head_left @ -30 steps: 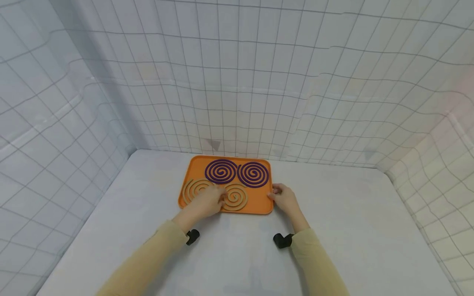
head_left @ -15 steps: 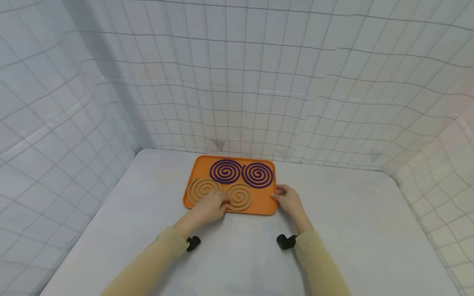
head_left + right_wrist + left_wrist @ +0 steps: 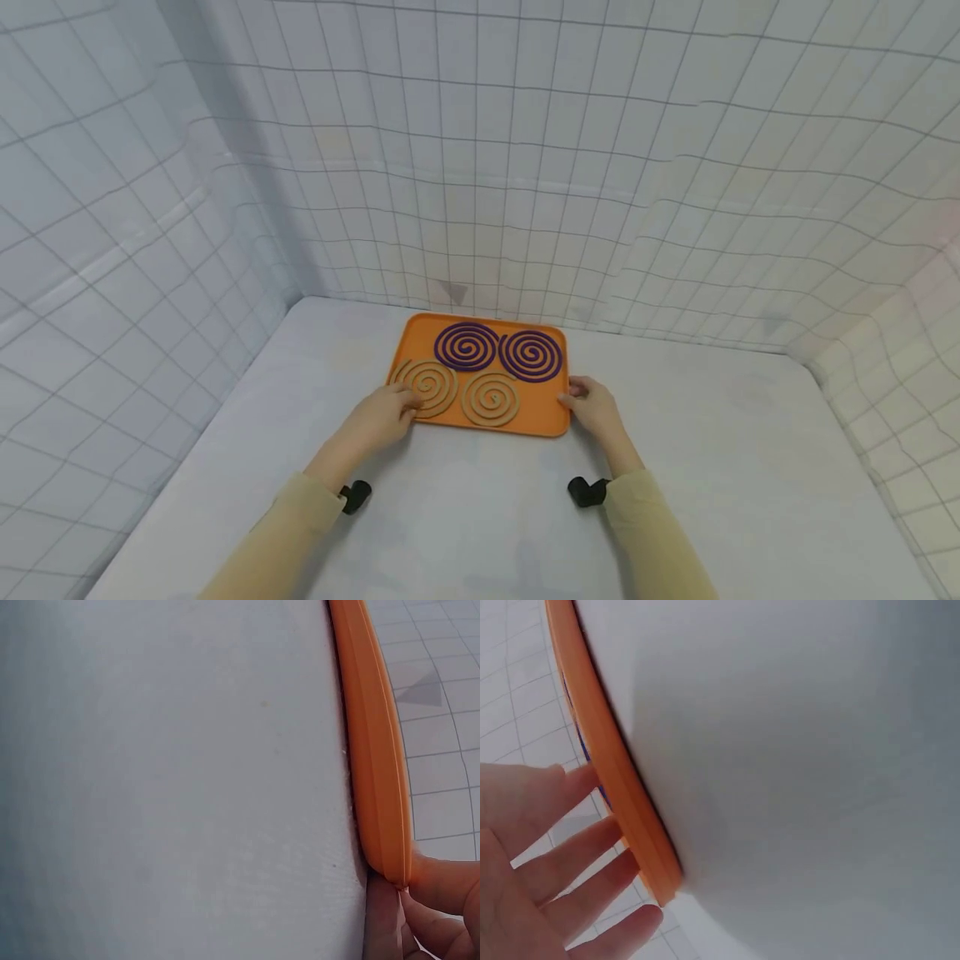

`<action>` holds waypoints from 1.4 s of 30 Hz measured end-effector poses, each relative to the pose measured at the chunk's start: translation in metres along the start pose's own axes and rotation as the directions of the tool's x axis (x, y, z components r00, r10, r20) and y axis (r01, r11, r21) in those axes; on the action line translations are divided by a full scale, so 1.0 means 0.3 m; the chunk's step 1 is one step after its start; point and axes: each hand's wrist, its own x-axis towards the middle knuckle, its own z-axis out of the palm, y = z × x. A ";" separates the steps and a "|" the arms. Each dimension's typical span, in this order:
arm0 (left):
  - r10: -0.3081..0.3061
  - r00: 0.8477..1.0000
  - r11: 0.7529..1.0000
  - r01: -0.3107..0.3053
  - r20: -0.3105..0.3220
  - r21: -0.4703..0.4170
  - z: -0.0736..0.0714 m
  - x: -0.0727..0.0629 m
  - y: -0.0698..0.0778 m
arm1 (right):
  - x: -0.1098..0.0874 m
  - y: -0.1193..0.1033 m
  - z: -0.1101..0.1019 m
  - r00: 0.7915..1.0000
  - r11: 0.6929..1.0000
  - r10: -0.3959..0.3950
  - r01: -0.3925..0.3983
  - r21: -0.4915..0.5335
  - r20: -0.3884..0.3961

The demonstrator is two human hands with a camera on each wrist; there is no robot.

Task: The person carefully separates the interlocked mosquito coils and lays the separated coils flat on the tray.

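Observation:
On the white table in the head view lies an orange tray [image 3: 543, 408]. Two purple spiral coils [image 3: 466, 347] sit at its back, and a left tan spiral coil [image 3: 444, 389] and a right tan spiral coil [image 3: 491, 400] at its front. My left hand [image 3: 384, 418] reaches over the tray's front left corner, fingertips overlapping the left tan coil. In the left wrist view its fingers [image 3: 577, 851] stretch out, spread along the rim. My right hand [image 3: 596, 410] pinches the tray's right rim; in the right wrist view the thumb [image 3: 450, 883] is above, with fingers under and beside it.
White table surface [image 3: 465, 517] extends in front of the tray and to both sides. Grid-patterned white curtains [image 3: 480, 167] hang behind it and at left and right. Each wrist carries a small black camera [image 3: 588, 492].
My left hand has moved left, from between the two tan coils to the tray's front left corner. The right hand keeps its hold on the rim; the whole head view has shifted slightly.

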 end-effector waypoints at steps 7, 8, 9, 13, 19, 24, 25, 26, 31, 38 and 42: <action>0.024 1.000 0.999 -0.025 0.013 0.044 0.012 -0.020 -0.015 | -0.005 0.005 -0.003 1.000 1.000 0.000 0.000 0.009 0.010; 0.022 1.000 0.999 -0.022 0.003 0.047 0.015 -0.021 -0.016 | -0.005 0.005 -0.003 1.000 1.000 0.003 -0.003 0.012 0.012; 0.019 1.000 0.998 -0.019 -0.006 0.052 0.017 -0.022 -0.017 | -0.006 0.004 -0.004 1.000 1.000 0.005 -0.005 0.013 0.013; 0.033 0.999 0.996 -0.030 -0.035 0.079 0.015 -0.022 -0.021 | -0.010 0.001 -0.005 1.000 1.000 0.004 -0.004 0.017 0.015; 0.027 1.000 0.996 -0.027 0.008 0.085 0.003 -0.015 -0.029 | -0.015 -0.006 -0.001 1.000 1.000 0.002 -0.002 0.022 0.006; 0.018 0.999 0.997 -0.020 0.028 0.076 -0.003 -0.011 -0.043 | -0.015 -0.016 0.007 1.000 0.999 0.015 -0.015 0.031 0.017; 0.018 0.999 0.997 -0.020 0.030 0.072 -0.005 -0.012 -0.046 | -0.015 -0.018 0.009 1.000 0.999 0.019 -0.019 0.033 0.020; 0.023 0.999 0.997 -0.025 0.030 0.072 -0.005 -0.013 -0.048 | -0.015 -0.020 0.012 0.999 0.999 0.024 -0.025 0.033 0.022; 0.034 0.999 0.998 -0.035 0.013 0.058 -0.004 -0.021 -0.060 | -0.013 -0.024 0.022 0.999 0.999 0.031 -0.032 0.033 0.025; 0.041 0.999 0.999 -0.041 -0.029 0.016 -0.006 -0.030 -0.086 | -0.005 -0.021 0.027 0.999 0.999 0.023 -0.024 0.022 0.035; 0.023 0.999 0.999 -0.025 -0.034 -0.044 -0.027 -0.029 -0.095 | 0.005 -0.011 0.028 0.999 0.999 0.032 -0.032 0.018 0.039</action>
